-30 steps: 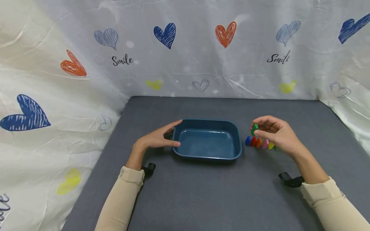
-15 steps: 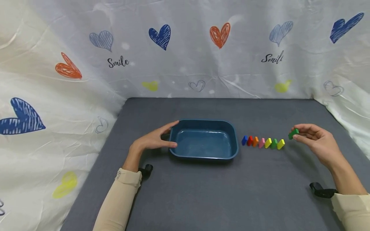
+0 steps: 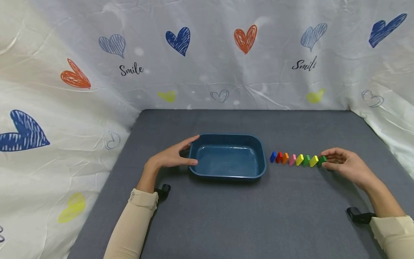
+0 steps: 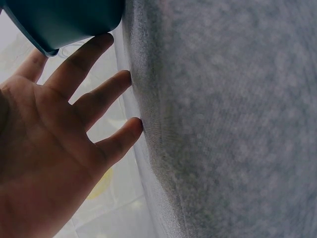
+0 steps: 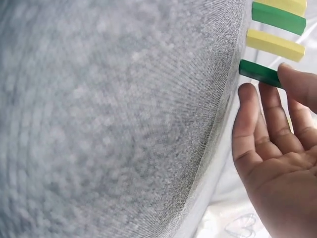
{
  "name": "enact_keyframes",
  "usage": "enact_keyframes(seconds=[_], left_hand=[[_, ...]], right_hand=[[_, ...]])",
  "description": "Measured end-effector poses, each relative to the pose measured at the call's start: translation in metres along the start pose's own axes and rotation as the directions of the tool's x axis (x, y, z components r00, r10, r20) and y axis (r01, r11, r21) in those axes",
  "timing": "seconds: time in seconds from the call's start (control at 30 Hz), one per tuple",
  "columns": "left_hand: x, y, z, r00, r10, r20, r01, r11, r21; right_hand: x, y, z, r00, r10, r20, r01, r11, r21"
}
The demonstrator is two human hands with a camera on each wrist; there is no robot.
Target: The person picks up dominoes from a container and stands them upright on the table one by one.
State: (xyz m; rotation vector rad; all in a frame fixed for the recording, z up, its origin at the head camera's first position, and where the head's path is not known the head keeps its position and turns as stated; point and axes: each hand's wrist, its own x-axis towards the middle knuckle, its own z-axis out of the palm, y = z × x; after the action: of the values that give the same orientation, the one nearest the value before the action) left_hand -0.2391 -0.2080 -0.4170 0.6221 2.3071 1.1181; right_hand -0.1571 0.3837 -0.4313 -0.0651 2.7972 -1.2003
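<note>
Several coloured dominoes stand upright in a spaced row: a blue domino [image 3: 273, 157], then red, orange, pink, yellow, green and a yellow domino [image 3: 314, 161]. At the right end, my right hand [image 3: 347, 166] pinches a dark green domino [image 5: 258, 73] between thumb and fingers. It stands upright at the table surface, a small gap from the yellow one. On the left, my left hand [image 3: 171, 154] rests against the short side of a dark blue rectangular dish [image 3: 227, 176]. Its fingers are spread and fairly straight; in the left wrist view one fingertip [image 4: 105, 40] touches the dish's outer wall.
A grey cloth covers the table [image 3: 226, 216]. White curtain [image 3: 207, 72] with printed hearts hangs behind and at both sides. The dish sits just left of the blue domino. A black wrist camera [image 3: 359, 216] is strapped below the right hand.
My right hand lifted the green domino over the row, carried it right, then lowered it to the table at the row's right end. The left hand stays at the dish.
</note>
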Motion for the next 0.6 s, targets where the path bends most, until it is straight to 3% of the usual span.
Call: enact_keyframes(seconds=[0.6], left_hand=[[-0.0006, -0.0001, 0.0005, 1.0, 0.006, -0.008, -0.006, 1.0, 0.007]], right_hand=[[0.0015, -0.0032, -0.0001, 1.0, 0.006, 0.012, -0.006, 0.999, -0.043]])
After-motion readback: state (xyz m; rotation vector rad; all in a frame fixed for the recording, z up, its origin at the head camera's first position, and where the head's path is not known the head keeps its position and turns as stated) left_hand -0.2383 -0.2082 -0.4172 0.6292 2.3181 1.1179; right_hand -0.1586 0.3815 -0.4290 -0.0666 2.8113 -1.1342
